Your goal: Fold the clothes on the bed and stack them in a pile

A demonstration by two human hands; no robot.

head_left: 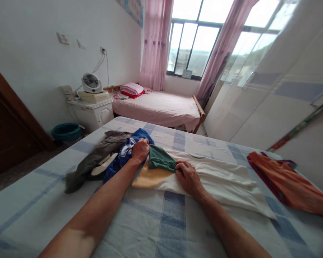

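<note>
A white shirt (223, 179) with a yellow section and a green sleeve (161, 158) lies stretched lengthwise on the bed. My left hand (140, 149) is closed on the shirt at the sleeve's left end, beside a crumpled blue garment (126, 150) with white lettering. At the sleeve's right end, my right hand (187, 175) pinches the green cloth between thumb and fingers. The sleeve is folded over the shirt's body between both hands. What lies under my left fingers is partly hidden.
A dark grey-brown garment (94, 161) is bunched at the left. Folded orange clothing (293, 182) lies at the right edge of the checked bedsheet (174, 222). Beyond stand a pink-covered bed (161, 107), a white nightstand (93, 114) with a fan (92, 83), and a teal bin (67, 132).
</note>
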